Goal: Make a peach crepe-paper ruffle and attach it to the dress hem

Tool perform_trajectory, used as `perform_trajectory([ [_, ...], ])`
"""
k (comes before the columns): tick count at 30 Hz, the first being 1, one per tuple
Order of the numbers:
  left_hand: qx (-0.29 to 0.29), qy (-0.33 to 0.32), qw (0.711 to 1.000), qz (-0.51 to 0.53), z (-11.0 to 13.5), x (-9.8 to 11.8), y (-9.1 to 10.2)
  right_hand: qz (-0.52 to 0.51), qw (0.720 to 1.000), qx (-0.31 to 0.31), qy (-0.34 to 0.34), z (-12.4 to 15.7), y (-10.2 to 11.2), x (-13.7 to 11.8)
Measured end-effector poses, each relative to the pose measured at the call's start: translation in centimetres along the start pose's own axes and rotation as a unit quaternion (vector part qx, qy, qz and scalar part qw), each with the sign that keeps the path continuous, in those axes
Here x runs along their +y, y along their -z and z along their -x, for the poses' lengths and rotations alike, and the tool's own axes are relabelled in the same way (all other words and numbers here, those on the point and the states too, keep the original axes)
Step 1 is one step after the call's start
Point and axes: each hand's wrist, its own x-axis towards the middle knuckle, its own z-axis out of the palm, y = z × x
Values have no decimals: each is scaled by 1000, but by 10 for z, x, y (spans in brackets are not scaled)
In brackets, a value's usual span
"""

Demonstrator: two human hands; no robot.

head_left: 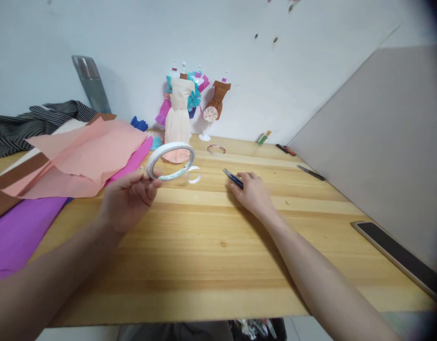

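My left hand is raised above the table and pinches a narrow roll of white tape by its left edge. Printing shows on the inside of its core. On the tabletop my right hand has its fingers closed at the handle of small dark-blue snips, whose metal blades point away to the left. Behind the roll stands a doll-sized mannequin in a cream paper dress. A second white tape ring lies just beyond the held roll, which partly covers it.
Pink crepe paper and purple sheets spread over the left side. A brown dress form stands by the wall. A clear tape roll, a green glue stick, a knife and a phone lie around the wooden table.
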Motion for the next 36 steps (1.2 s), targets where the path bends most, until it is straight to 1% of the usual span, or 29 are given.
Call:
perform_trajectory([
  [2,-18,7,1000,-16,-1,-5,1,51,998,-44,5,-1,0,3],
  [4,-40,16,999,-28,-1,-8,2,65,995,-81,8,-3,-1,5],
  [6,-53,27,998,-28,-1,-10,4,55,995,-84,6,-4,-1,5],
  [8,-56,37,998,-17,-2,-11,6,29,998,-53,-7,-3,0,3],
  [10,-47,45,998,-7,-3,-12,6,-1,1000,-24,-19,0,1,-1],
  [12,-32,52,998,-1,-3,-13,6,-20,999,-42,-19,5,3,-6],
  [14,-20,59,998,-1,-3,-13,5,-27,996,-85,-14,8,6,-12],
  [15,-18,61,998,-4,-3,-14,5,-32,994,-101,-13,10,7,-15],
  [17,-24,62,998,-17,-4,-14,5,-58,992,-114,-20,12,12,-20],
  [20,-65,48,995,-50,-5,-15,6,-149,982,-116,-7,15,21,-27],
  [23,-134,8,986,-103,-5,-16,8,-225,968,-100,46,21,32,-34],
  [25,-168,-26,974,-149,-4,-17,10,-228,967,-73,83,26,40,-38],
  [27,-192,-53,960,-198,-2,-17,12,-206,970,-48,117,29,45,-39],
  [29,-220,-65,938,-259,1,-16,15,-175,974,-33,144,31,49,-38],
  [31,-259,-65,904,-335,5,-12,16,-144,974,-30,172,31,51,-35],
  [33,-300,-61,861,-407,8,-8,16,-112,971,-34,208,29,53,-32],
  [36,-348,-66,806,-474,10,0,14,-64,959,-47,273,28,55,-29],
])
